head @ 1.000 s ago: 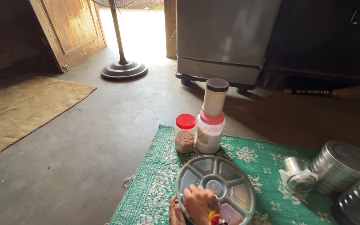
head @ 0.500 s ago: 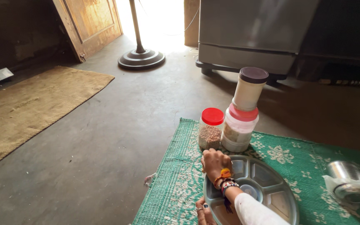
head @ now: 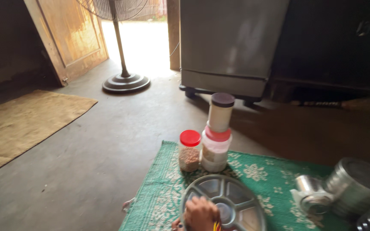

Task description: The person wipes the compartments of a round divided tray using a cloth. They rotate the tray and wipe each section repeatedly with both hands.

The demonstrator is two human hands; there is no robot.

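1. The round, grey, lidded metal tray with wedge-shaped compartments (head: 225, 201) lies flat on the green woven floor mat with a pale flower pattern (head: 159, 201), at its near edge. It serves as the landmark here.
2. The right hand (head: 201, 214) rests knuckles-up on the tray's near-left rim, fingers curled down over the edge, apparently steadying or gripping it. Whether the fingers close around the rim cannot be told.
3. The left hand (head: 177, 224) shows only as a sliver at the bottom edge, just left of the tray. Its openness and hold cannot be told.
4. Just beyond the tray stands a clear plastic jar with a red screw lid holding brown grains (head: 189, 150).
5. Beside that jar, a wider clear jar with a pink lid (head: 215, 150) carries a slim white jar with a dark lid (head: 220, 112) stacked upright on top, probably to save mat space.
6. Right of the tray lie shiny round steel tins (head: 347, 188), tilted on their sides.
7. Well beyond the tray stand a pedestal fan (head: 123, 79), a wooden door (head: 65, 34) and a grey metal cabinet (head: 232, 42). A tan rug (head: 18, 124) lies far left.
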